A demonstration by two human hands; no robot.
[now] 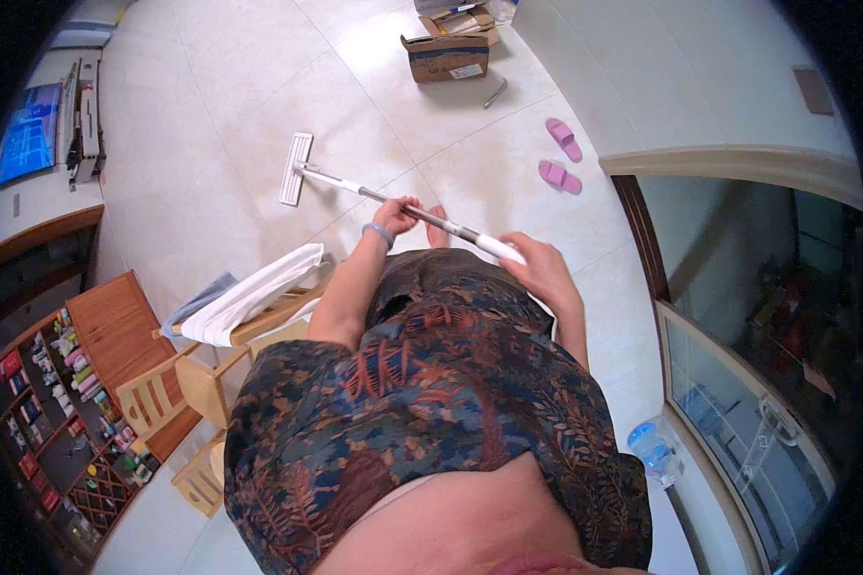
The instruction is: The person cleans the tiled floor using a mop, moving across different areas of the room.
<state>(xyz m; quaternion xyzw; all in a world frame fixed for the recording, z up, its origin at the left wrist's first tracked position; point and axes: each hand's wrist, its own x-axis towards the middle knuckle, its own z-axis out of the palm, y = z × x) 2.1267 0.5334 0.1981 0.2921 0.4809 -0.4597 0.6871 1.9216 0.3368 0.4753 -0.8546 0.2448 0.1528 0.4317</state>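
Note:
A flat mop with a metal pole [377,195] slants across the picture in front of me. My left hand [397,217] is closed around the middle of the pole; a pale bangle circles that wrist. My right hand [541,269] grips the white handle at the pole's upper end. At the far end, the white slotted mop head [296,169] rests on the tiled floor, with no cloth visible on its upper side.
White and grey cloths [255,295] hang over a wooden chair at left. Wooden chairs [147,397] stand beside a table [119,323] and shelves. Ahead are a cardboard box [449,59], a curved metal piece [497,93] and pink slippers [561,177]. A water bottle [651,447] stands at lower right.

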